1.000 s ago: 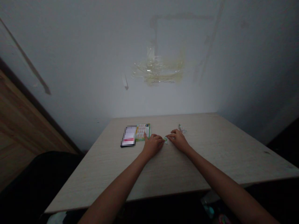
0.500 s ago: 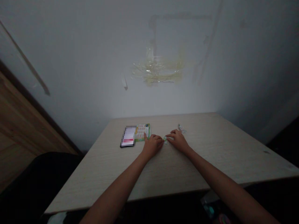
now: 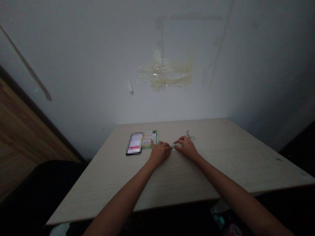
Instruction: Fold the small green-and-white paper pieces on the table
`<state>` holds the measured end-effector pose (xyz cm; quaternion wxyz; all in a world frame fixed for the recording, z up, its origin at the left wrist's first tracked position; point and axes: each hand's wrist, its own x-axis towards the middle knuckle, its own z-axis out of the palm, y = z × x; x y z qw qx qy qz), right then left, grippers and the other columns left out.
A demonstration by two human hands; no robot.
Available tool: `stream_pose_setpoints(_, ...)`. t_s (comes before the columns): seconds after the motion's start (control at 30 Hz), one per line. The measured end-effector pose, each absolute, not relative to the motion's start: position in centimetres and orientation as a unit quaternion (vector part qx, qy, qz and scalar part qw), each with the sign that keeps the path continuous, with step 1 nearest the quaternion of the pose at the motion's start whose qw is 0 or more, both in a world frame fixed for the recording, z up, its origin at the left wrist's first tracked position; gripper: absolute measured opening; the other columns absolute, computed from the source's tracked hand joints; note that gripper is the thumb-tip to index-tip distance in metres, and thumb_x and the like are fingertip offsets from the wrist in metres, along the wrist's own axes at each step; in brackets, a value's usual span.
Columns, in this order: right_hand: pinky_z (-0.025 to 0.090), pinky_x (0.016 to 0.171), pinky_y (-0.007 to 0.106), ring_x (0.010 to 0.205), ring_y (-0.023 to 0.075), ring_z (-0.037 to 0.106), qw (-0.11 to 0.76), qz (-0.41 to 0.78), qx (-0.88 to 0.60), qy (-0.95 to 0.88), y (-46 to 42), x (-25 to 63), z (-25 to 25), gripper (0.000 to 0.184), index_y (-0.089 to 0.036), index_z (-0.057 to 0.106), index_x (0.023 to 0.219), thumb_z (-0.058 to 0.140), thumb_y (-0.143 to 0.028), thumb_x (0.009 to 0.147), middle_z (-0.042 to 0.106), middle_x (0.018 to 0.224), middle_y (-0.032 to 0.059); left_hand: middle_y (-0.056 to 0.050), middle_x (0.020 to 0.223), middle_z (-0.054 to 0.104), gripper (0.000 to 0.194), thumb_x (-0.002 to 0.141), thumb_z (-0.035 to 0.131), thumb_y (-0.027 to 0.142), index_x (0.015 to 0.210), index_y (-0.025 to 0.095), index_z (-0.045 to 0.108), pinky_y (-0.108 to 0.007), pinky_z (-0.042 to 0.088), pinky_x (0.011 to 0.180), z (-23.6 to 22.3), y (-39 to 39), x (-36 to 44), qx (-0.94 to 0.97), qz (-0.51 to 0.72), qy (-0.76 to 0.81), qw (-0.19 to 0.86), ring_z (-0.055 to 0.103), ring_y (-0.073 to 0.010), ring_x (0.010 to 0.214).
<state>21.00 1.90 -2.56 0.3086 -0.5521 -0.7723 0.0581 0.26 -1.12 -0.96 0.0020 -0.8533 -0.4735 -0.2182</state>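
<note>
Over the middle of the table, my left hand has its fingertips closed on the left side of a small green-and-white piece of paper. From the other side, my right hand pinches the same piece, its fingers bent down to the tabletop. Most of the paper is covered by the fingers, so its shape is hard to make out. Just beyond my right hand lies a crumpled whitish scrap. A printed green-and-yellow leaflet lies flat beyond my left thumb.
A phone with a blurred-out screen overlaps the leaflet's left side. The pale wooden table meets a wall with old tape on it. Below the front edge, at right, are colourful items in shadow.
Both hands stay at the same spot with the paper between them, the fingers barely shifting. The whole view has drifted very slightly.
</note>
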Motion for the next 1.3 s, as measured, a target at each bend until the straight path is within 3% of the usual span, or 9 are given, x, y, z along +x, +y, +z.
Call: stream_pose_setpoints(1.3,0.04,0.104,0.045,0.12,0.0273,0.051,0.256,0.072,-0.53,-0.805,1.29,21.9,-2.65,0.047,-0.029,0.069,0.12,0.073,-0.048,0.077,0.057,0.126,0.0108,0.001,0.111,0.072,0.02,0.093,0.058,0.034,0.105,0.04,0.073,-0.078,-0.006,0.108,-0.71,-1.01,0.3,-0.846,-0.222,-0.483,-0.029,0.055,-0.0253,0.112)
